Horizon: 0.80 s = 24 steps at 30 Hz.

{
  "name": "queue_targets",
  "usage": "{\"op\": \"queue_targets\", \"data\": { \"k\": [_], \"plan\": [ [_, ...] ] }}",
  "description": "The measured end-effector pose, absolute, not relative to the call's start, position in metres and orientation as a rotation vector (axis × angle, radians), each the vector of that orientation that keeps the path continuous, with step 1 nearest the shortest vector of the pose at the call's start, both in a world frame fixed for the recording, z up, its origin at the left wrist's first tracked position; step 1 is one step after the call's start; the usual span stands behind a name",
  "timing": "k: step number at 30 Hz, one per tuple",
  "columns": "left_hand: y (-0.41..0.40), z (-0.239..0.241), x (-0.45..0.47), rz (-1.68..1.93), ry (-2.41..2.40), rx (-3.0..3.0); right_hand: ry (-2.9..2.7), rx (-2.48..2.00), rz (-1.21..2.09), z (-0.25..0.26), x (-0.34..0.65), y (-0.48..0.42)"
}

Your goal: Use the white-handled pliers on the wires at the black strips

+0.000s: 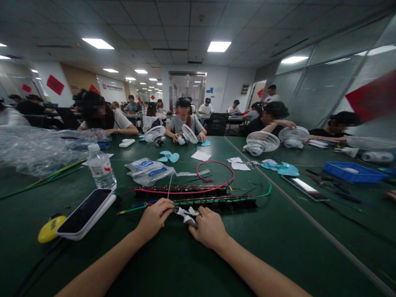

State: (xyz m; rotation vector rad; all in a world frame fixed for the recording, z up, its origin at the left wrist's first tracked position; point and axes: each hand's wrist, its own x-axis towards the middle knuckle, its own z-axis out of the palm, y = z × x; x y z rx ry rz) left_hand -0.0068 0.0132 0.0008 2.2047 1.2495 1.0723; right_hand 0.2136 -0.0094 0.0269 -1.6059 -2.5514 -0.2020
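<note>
My left hand (156, 217) is closed in a pinch, and a thin white strip like a cable tie (169, 187) rises from its fingertips. In my right hand (209, 229) is a pair of pliers (185, 215) with white and dark grey handles, its jaws pointing left to my left fingertips. Just beyond both hands lie two long black terminal strips, the nearer strip (229, 201) and the farther strip (185, 189). Along them run a green wire (268, 190) with a yellow end at the left and a red wire (232, 175) that loops at the back.
To the left are a phone (85, 212), a yellow tape measure (52, 229) and a water bottle (101, 169). Plastic bags (150, 171) and blue fan blades (168, 156) lie beyond. A blue tray (354, 171) and another phone (305, 187) are right. Co-workers sit opposite with white fans (261, 142).
</note>
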Motion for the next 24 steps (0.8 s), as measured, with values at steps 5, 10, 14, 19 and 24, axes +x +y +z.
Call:
{"op": "queue_targets", "data": {
  "k": [5,10,14,19,24],
  "plan": [
    [0.013,0.0015,-0.0062,1.064,1.259,2.197,-2.55,-1.618,-0.202,0.0274,0.2132,-0.0097],
    [0.0131,0.002,-0.0056,1.065,1.263,2.225,-2.547,-1.619,-0.203,0.0267,0.2133,-0.0096],
    [0.0137,0.0018,-0.0053,1.078,1.271,2.24,-2.538,-1.623,-0.195,0.0262,0.2132,-0.01],
    [0.0132,0.0017,-0.0053,1.085,1.275,2.246,-2.526,-1.622,-0.2,0.0261,0.2131,-0.0101],
    [0.0126,0.0023,-0.0057,1.088,1.272,2.242,-2.521,-1.616,-0.193,0.0243,0.214,-0.0106]
  ]
}}
